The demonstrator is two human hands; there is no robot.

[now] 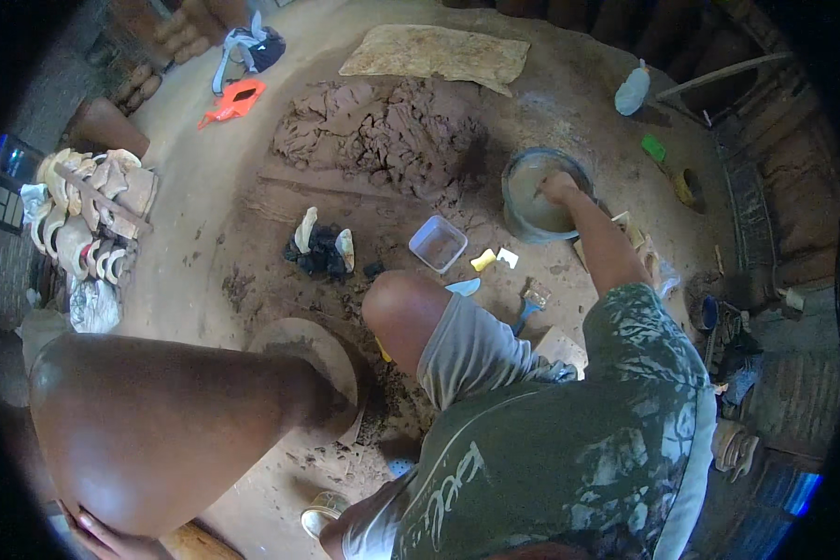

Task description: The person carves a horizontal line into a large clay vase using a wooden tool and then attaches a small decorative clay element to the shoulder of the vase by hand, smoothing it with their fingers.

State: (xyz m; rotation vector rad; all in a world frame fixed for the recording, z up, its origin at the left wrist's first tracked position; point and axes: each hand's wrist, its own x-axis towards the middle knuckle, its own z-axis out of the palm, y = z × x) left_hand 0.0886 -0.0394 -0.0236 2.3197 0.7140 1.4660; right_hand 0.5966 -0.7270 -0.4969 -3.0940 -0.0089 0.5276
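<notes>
One hand (pixel 557 188) over bucket (pixel 529 226), lettering (pixel 454 487) unclear

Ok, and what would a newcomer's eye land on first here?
Probably the big, smooth brown form filling the lower left, with the left hand at its lower edge. Then the lumpy brown mound at top centre, and the bright orange item to its left. The right hand reaches into a bucket of cloudy liquid, right of the mound.
</notes>
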